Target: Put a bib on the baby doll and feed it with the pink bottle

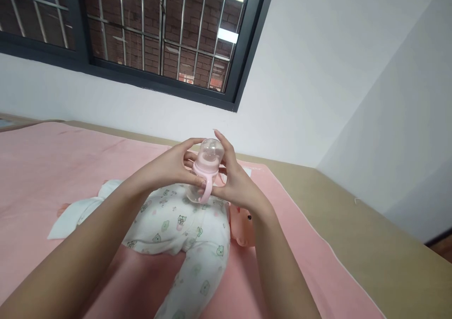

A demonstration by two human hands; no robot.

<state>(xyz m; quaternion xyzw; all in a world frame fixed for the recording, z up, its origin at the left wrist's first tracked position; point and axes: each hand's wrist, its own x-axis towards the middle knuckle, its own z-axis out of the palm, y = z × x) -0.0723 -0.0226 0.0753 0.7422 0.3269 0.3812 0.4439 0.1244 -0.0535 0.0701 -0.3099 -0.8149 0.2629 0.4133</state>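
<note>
Between my two hands is a baby bottle [206,171] with a clear domed cap, a pink collar and a pink handle. It is tilted, with the cap pointing up and away. My left hand [178,163] is closed round its left side, thumb by the collar. On the other side, my right hand [235,175] grips it with the thumb near the handle and the index finger raised by the cap. Below the bottle lies a baby doll [180,225] in white clothes with a bear print. My right forearm partly hides the doll's head [242,227].
A pink sheet [84,156] lies under the doll on a wooden surface [339,211]. White walls [303,74] rise behind and to the right. A dark-framed window [233,88] with metal bars is set in the back wall.
</note>
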